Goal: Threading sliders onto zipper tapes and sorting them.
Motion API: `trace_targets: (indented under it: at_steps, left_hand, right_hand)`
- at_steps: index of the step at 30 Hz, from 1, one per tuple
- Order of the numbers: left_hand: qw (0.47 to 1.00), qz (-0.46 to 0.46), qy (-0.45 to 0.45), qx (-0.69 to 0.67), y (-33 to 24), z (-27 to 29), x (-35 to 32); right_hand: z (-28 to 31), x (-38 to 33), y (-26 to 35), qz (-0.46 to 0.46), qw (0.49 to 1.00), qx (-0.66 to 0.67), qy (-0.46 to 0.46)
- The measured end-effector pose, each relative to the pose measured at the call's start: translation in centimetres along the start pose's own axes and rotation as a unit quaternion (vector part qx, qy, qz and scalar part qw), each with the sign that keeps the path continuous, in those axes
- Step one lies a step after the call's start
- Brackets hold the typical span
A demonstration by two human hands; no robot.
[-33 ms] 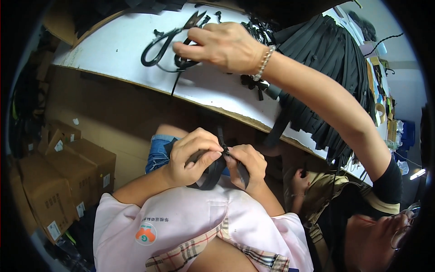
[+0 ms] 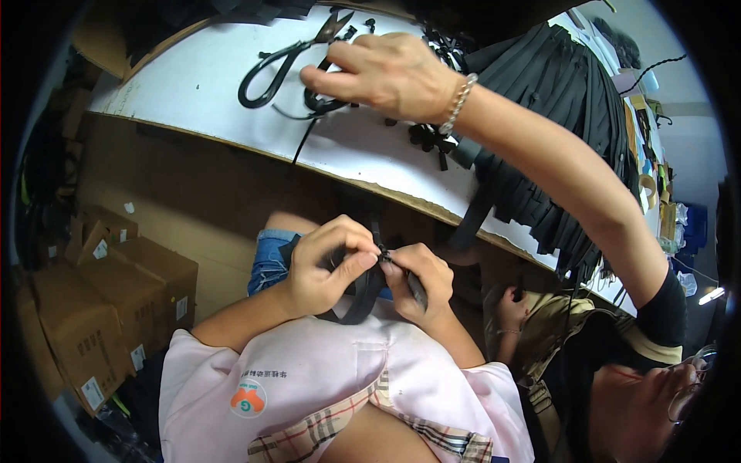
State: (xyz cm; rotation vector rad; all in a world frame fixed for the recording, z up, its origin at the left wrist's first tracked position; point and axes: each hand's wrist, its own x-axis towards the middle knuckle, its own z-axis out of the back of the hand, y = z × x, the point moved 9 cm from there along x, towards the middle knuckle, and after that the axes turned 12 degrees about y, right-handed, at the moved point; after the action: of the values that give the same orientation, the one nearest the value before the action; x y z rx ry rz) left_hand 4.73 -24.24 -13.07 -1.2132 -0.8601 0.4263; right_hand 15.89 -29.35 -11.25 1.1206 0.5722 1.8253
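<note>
My left hand (image 2: 330,258) is closed in a pinch, thumb against fingertips, at a small black fitting (image 2: 384,254) on a black webbing strap (image 2: 360,302). From the other side my right hand (image 2: 423,279) pinches the same strap just beside the fitting, with a folded length of it against the palm. The strap hangs in a loop between my hands, over my lap. My fingers cover much of the fitting, so its exact kind is hidden.
A co-worker's hand (image 2: 390,77) reaches across the white table (image 2: 208,92), its fingers at the handle of black scissors (image 2: 270,81). Many black straps (image 2: 559,116) are heaped at the right. Small black fittings (image 2: 428,139) lie near them. Cardboard boxes (image 2: 116,301) stand at left.
The co-worker's hand has shifted slightly up and to the right. My left fingers have moved a little at the fitting; my right hand stays nearly in place.
</note>
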Motion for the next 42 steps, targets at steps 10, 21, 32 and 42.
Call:
trace_targets:
  at_steps: [10, 21, 32, 42]
  left_hand:
    - [0.963, 0.27, 0.019, -0.016, 6.8, -1.9, 2.4]
    - [0.954, 0.108, -0.002, 0.278, 4.8, -3.4, 4.4]
    - [0.991, 0.106, 0.062, 0.048, 2.0, -3.6, 2.8]
    - [0.995, -0.037, 0.062, 0.063, -1.3, -3.5, 2.7]
  right_hand:
    - [-6.0, -5.2, -8.7, -0.4, 0.633, 0.655, -0.102]
    - [-4.4, -5.8, -10.6, -0.507, 0.634, 0.522, -0.264]
    - [1.0, -5.1, -4.5, -0.168, 0.961, 0.115, -0.189]
    - [3.1, -3.1, -0.7, -0.002, 0.985, 0.048, -0.166]
